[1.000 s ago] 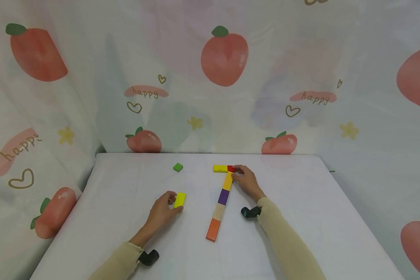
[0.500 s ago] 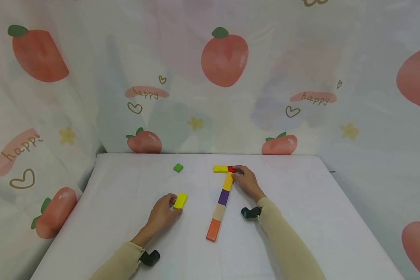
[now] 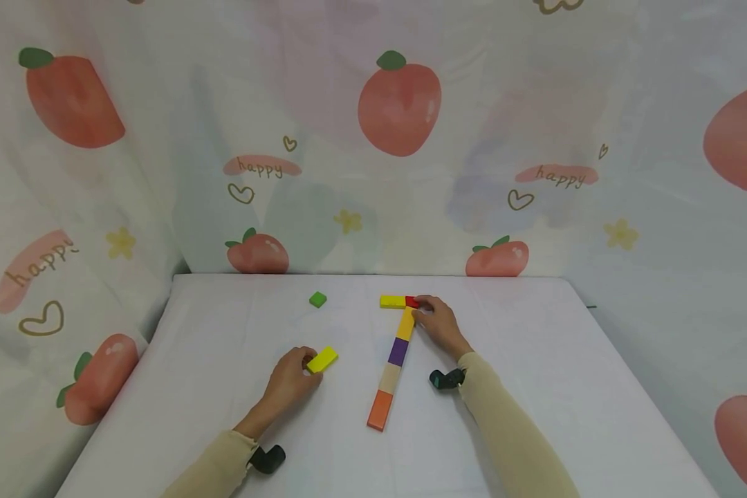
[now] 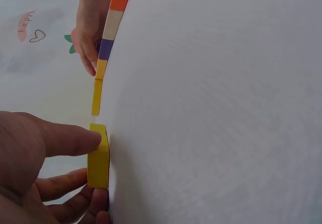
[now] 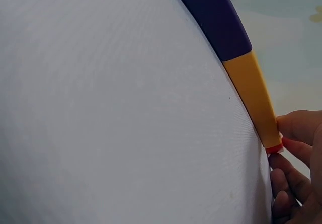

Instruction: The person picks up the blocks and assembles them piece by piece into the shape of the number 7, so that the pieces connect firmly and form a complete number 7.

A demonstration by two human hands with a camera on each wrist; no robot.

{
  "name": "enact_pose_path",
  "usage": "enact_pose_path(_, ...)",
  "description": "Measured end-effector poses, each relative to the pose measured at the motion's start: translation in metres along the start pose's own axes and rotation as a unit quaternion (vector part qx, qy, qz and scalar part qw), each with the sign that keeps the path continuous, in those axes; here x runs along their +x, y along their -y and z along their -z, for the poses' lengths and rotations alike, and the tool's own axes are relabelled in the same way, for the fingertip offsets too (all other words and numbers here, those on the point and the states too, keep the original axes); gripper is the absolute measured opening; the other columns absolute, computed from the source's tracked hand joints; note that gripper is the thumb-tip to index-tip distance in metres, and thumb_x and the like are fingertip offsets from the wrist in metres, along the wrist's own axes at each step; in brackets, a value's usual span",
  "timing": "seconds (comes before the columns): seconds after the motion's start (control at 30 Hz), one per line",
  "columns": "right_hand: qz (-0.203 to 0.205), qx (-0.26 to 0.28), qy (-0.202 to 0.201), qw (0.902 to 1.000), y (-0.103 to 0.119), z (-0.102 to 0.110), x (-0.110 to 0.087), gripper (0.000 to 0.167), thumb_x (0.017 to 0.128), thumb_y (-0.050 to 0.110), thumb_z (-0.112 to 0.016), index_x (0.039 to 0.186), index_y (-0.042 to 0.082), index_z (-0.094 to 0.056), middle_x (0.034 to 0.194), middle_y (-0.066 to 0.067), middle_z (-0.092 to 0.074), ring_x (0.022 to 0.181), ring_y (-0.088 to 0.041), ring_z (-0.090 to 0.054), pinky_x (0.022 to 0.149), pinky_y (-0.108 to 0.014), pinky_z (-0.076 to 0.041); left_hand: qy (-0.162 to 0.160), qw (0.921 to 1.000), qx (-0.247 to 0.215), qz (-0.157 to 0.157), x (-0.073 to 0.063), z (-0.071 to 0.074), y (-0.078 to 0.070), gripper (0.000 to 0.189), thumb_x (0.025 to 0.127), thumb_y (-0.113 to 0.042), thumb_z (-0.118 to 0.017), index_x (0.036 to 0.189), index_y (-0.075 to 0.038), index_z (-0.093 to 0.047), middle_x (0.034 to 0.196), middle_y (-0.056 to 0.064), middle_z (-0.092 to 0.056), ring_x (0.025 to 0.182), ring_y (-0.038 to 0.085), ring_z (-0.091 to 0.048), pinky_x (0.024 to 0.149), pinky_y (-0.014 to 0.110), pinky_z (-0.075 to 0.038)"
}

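Note:
My left hand pinches a bright yellow block between thumb and fingers, tilted, left of the row of blocks. In the left wrist view the thumb presses on one side of this yellow block, with fingers behind it. My right hand holds a red block by its right end at the far corner of the row, its thumb beside the orange-yellow block. Fingers partly hide the red block. In the right wrist view only a thin strip of the red block shows under the fingertips.
From the corner, a purple block, a beige block and an orange block run toward the near side, end to end. Another yellow block adjoins the red one's left end. A green block lies alone on the white table.
The yellow block in my left hand has turned clockwise and its far end now points more to the right. The left hand has dropped slightly nearer; my right hand stays in place.

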State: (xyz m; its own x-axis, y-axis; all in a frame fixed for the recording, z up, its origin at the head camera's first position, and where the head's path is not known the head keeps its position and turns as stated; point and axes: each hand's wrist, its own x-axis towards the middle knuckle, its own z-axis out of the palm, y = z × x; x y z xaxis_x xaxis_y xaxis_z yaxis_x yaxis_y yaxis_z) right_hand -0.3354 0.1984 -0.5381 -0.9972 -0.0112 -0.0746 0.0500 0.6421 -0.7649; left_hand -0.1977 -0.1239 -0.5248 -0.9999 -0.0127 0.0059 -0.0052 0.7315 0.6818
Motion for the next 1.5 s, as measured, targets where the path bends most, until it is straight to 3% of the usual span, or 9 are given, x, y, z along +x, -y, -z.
enact_pose_path(0.27,0.0,0.0,0.0,1.0,0.001,0.0,0.0,0.042,0.097,0.029,-0.06,0.137,0.017,-0.054,0.141,-0.009,-0.052,0.13,-0.03,-0.046,0.116,-0.051,-0.035,-0.01,0.9999,-0.011,-0.003,-0.001,0.005,0.002,0.037,0.084,-0.011,-0.074,0.118,0.001,-0.065,0.109,0.013,-0.066,0.096,0.022,-0.062,0.089,0.042,-0.055)
enact_pose_path(0.73,-0.001,-0.002,0.0,1.0,-0.002,0.001,0.003,0.042,0.096,0.03,-0.06,0.137,0.018,-0.054,0.14,-0.01,-0.053,0.13,-0.031,-0.045,0.115,-0.052,-0.035,-0.017,0.9995,-0.027,-0.003,0.009,0.02,0.007,0.039,0.086,-0.009,-0.071,0.123,-0.002,-0.063,0.118,0.014,-0.064,0.109,0.027,-0.06,0.098,0.046,-0.051)
enact_pose_path(1.5,-0.001,0.002,0.005,1.0,-0.001,0.002,0.001,0.044,0.096,0.03,-0.06,0.138,0.018,-0.054,0.14,-0.01,-0.052,0.129,-0.031,-0.045,0.115,-0.053,-0.034,-0.006,0.9979,-0.064,-0.01,0.042,0.024,-0.004,0.04,0.088,-0.01,-0.071,0.126,-0.009,-0.063,0.125,0.01,-0.062,0.116,0.027,-0.057,0.101,0.047,-0.049)
